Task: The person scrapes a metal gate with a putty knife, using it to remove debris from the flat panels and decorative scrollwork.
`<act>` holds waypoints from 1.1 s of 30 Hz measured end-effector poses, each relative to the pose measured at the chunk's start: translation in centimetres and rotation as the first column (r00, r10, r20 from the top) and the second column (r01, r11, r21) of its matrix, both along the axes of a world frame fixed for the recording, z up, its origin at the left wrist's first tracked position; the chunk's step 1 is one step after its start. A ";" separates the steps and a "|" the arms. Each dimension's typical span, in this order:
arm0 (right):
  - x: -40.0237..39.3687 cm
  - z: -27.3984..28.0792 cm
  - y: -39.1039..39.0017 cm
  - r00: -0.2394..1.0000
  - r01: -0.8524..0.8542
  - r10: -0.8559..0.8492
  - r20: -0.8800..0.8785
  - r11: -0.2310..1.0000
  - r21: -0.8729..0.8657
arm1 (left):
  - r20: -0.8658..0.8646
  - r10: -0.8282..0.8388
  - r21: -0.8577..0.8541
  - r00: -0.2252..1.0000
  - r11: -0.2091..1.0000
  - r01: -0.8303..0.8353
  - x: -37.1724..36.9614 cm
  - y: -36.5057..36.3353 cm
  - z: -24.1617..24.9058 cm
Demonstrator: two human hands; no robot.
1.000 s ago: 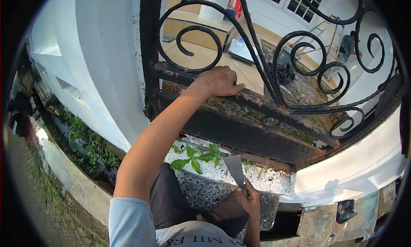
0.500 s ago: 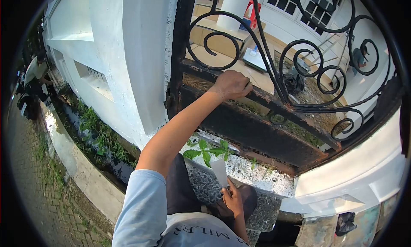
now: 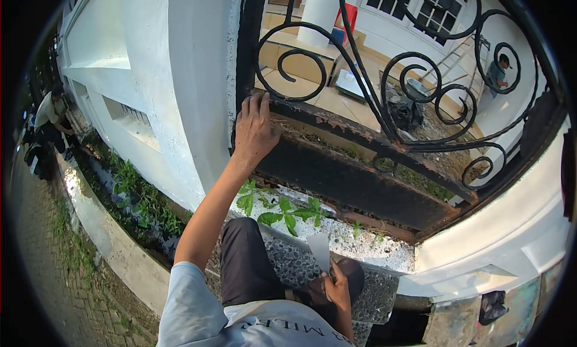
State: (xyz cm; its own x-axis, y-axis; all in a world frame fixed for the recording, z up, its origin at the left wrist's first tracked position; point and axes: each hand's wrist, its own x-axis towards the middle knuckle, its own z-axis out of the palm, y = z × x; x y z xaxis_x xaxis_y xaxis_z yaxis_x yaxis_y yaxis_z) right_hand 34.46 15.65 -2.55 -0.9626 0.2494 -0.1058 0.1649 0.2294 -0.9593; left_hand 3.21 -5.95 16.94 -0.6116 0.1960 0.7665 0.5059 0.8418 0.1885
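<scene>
Fingers of the left hand (image 3: 255,130) lie spread on the rusty gate rail (image 3: 336,121) while the right hand (image 3: 336,290) grips a scraper (image 3: 319,249) low by the knee, apparently pausing between scraping passes, so next it needs lifting.

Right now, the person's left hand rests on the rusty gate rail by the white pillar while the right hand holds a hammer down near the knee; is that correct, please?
Not quite. The right hand holds a flat-bladed scraper, not a hammer, as the head view shows. The rest stands: the left hand rests on the rusty gate rail by the white pillar.
</scene>
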 end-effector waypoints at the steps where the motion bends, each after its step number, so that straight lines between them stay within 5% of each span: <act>1: -0.2 0.0 -0.1 1.000 -0.008 0.008 -0.009 1.000 -0.003 | -0.090 0.052 0.015 0.995 0.999 -0.051 -0.6 -0.5 -0.1; 4: -0.9 0.0 -0.4 0.999 -0.031 0.031 -0.030 1.000 -0.002 | -0.097 0.167 -0.134 0.981 0.975 -0.179 -0.9 0.7 -0.9; 7: -1.4 0.2 -0.7 0.998 -0.046 0.046 -0.050 0.999 0.015 | 0.034 -0.217 -0.164 0.976 0.962 0.220 0.5 2.3 -0.5; 10: -1.5 0.0 -0.9 0.997 -0.041 0.041 -0.064 0.999 -0.001 | -0.094 -0.345 -0.067 0.934 0.938 0.340 1.5 3.1 0.0; 13: -1.2 0.1 -1.0 0.997 -0.027 0.024 -0.071 0.999 -0.038 | -0.026 -0.035 -0.051 0.999 0.998 0.034 0.0 3.6 -1.1; 17: -0.9 0.5 -0.3 0.993 -0.046 0.049 -0.103 0.998 0.033 | 0.034 -0.558 -0.068 0.829 0.826 0.559 1.4 4.1 -3.6; 20: -0.5 0.4 -0.2 0.997 -0.018 0.017 -0.069 1.000 -0.012 | 0.108 -0.680 0.023 0.725 0.731 0.682 3.3 4.9 -6.8; 24: -1.3 -0.3 0.3 0.995 -0.015 0.007 -0.100 0.996 -0.085 | 0.357 -0.703 0.349 0.615 0.711 0.610 4.4 6.3 -11.6; 29: -2.7 1.1 1.2 0.993 -0.016 0.016 -0.120 1.000 0.001 | 0.055 -0.458 0.092 0.887 0.887 0.452 2.4 6.6 -10.2; 33: -4.0 2.2 1.7 0.989 -0.030 0.032 -0.146 0.999 0.015 | 0.246 -0.174 -0.146 0.953 0.966 0.214 -0.5 5.3 -8.9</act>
